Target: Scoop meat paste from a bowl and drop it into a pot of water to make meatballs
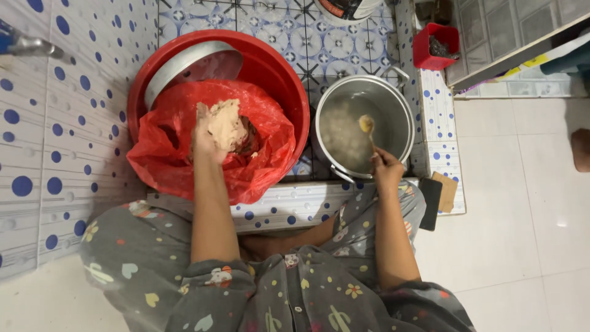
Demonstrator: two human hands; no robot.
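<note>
My left hand (206, 138) grips a lump of pale pinkish paste (225, 125) above a red plastic bag (178, 154) that lies in a big red basin (276, 74). My right hand (387, 169) holds a spoon (367, 128) with a small ball of paste on its bowl, over a metal pot (393, 98). The pot holds cloudy water with several pale balls (341, 132) in it. Both hands are apart, one over each vessel.
A metal lid (184, 64) leans inside the red basin behind the bag. A small red container (435, 46) stands at the back right. A tap (24, 43) juts from the dotted tiled wall on the left. My knees are low in view.
</note>
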